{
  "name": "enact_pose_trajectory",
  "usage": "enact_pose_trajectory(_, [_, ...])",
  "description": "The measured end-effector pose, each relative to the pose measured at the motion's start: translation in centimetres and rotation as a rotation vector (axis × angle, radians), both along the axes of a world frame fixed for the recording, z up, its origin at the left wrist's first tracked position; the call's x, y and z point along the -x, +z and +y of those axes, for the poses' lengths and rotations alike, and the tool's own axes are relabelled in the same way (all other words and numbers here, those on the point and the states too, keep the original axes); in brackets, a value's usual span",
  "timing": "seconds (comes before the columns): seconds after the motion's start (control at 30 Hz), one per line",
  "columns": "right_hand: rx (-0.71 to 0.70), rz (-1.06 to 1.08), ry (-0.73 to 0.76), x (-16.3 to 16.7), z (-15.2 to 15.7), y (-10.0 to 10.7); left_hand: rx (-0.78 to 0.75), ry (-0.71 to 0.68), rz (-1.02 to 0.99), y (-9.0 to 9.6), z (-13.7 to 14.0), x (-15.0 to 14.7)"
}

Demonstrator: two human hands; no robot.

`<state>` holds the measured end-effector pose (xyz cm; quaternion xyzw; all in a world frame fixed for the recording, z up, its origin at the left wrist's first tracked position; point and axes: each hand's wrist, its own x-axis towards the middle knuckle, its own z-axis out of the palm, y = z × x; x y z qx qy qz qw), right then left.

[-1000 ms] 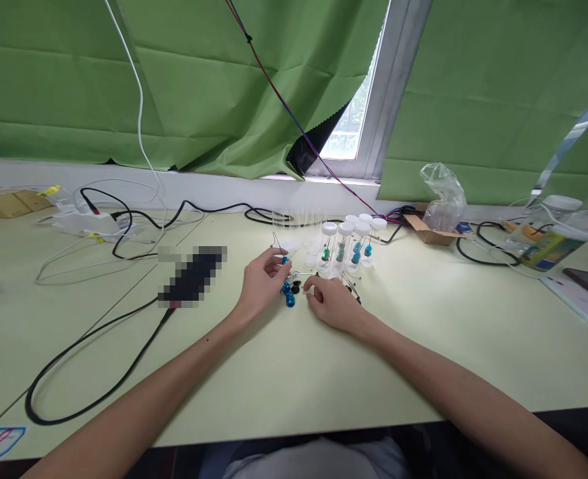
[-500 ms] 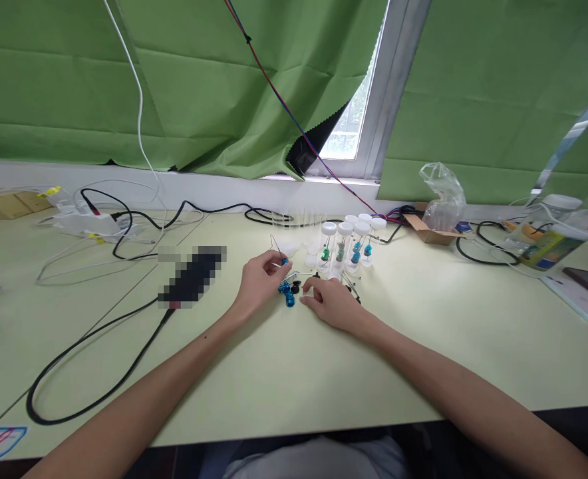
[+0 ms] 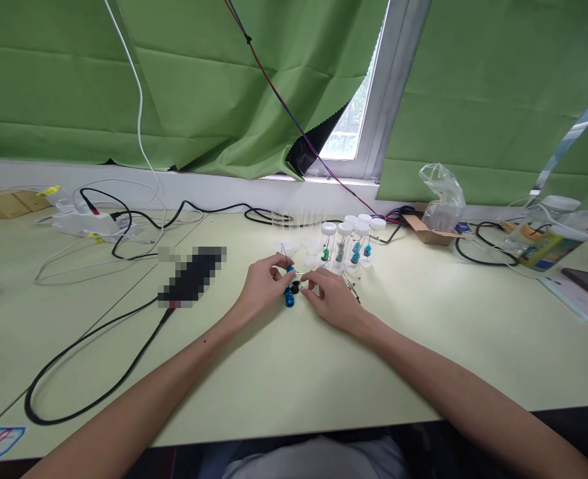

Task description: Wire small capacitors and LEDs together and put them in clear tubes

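Note:
My left hand (image 3: 267, 285) pinches a small shiny blue piece (image 3: 290, 269) with a thin bent wire sticking up from it. My right hand (image 3: 330, 294) is close beside it, fingers curled round a thin metal rod (image 3: 298, 273) whose tip points at the blue piece. The rod's other end is hidden behind the fingers. Below, between the hands, lie more blue parts (image 3: 289, 301) and a small black part (image 3: 295, 287). Thin metal pieces (image 3: 352, 286) lie just beyond my right hand.
Clear tubes with white caps (image 3: 344, 228) stand behind my hands, several holding green or blue pieces. Uncapped clear tubes (image 3: 287, 226) stand to their left. A black cable (image 3: 147, 356) loops across the table at left. A cardboard box (image 3: 431, 234) with a plastic bag sits back right.
My left hand has shifted slightly right and down with the blue piece. The fingers of my right hand have moved left and up along the rod, bringing both hands closer together.

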<state>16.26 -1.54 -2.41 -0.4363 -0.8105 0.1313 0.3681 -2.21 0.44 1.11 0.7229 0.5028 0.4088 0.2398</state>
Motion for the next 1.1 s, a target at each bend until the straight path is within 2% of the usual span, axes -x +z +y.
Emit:
enact_pose_trajectory(0.33, [0.042, 0.016, 0.013, 0.1, -0.2, 0.1, 0.040, -0.002, 0.079, -0.4, 0.3, 0.2])
enact_pose_trajectory(0.73, [0.029, 0.054, 0.029, 0.0, -0.4, 0.6, 0.014, -0.060, 0.113, -2.0, 1.3, 0.6])
enact_pose_trajectory(0.9, [0.028, 0.058, 0.023, 0.0, 0.0, 0.3, 0.027, -0.049, 0.132, -1.8, 1.3, 0.6])
enact_pose_trajectory(1.1, [-0.038, -0.006, 0.035, 0.0, 0.4, -0.3, 0.002, -0.032, 0.134, -1.3, 1.1, 0.6])
